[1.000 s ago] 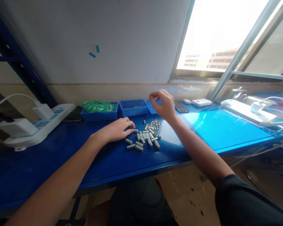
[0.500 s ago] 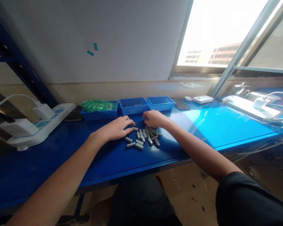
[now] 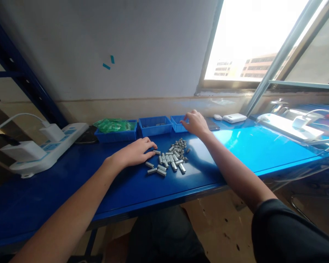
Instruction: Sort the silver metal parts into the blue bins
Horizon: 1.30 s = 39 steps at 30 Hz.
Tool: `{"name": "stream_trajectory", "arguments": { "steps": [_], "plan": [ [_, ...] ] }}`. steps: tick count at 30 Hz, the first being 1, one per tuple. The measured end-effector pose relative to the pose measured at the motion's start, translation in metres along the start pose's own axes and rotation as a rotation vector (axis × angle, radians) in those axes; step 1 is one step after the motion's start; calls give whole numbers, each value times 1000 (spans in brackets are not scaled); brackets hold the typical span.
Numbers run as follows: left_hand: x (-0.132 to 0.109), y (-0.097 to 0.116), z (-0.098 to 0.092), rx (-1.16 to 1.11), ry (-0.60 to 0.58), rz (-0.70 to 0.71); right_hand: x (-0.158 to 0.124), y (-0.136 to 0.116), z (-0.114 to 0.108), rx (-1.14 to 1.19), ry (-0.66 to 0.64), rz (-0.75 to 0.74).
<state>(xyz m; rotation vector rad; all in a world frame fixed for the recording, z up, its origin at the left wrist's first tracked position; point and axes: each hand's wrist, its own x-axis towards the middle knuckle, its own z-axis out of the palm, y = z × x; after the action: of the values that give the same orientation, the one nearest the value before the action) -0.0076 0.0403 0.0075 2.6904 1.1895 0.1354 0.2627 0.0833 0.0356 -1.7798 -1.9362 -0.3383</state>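
A loose pile of hexagonal metal standoffs (image 3: 168,159) lies on the blue table, with smaller metal pieces (image 3: 181,143) at its far side. My left hand (image 3: 138,151) rests on the table left of the pile, fingers apart. Its fingertips are beside one standoff (image 3: 157,152); whether they touch it is unclear. Raised over the right blue bin (image 3: 178,126), my right hand (image 3: 196,124) has its fingers curled toward the thumb. Anything held there is too small or hidden to make out.
The middle blue bin (image 3: 155,129) holds a few metal pieces. Green packets (image 3: 115,125) fill the left bin (image 3: 116,136). A power strip (image 3: 52,148) with plugged chargers stands at the left, and a white device (image 3: 234,118) lies at the back right.
My right hand has moved from the far side of the pile, up and right, to the right bin. The small pieces it covered now show. My left hand stays nearly in place.
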Motion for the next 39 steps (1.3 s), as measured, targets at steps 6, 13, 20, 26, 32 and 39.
{"name": "stream_trajectory", "arguments": {
  "steps": [6,13,20,26,32,39],
  "plan": [
    [0,0,1,0,1,5,-24,-20,4,25,-586,-301],
    [-1,0,0,-1,-16,-2,-24,-29,17,43,-458,-284],
    [-2,1,0,0,-16,2,2,-16,-4,239,421,-152],
    [-2,3,-2,-18,-30,-24,-14,-23,7,-19,-267,-228],
    [-2,3,-2,-3,-29,-14,-32,-46,18,-7,-533,-369],
    [-2,5,-3,18,-31,-15,-29,-47,18,86,-434,-359]
  ]
}}
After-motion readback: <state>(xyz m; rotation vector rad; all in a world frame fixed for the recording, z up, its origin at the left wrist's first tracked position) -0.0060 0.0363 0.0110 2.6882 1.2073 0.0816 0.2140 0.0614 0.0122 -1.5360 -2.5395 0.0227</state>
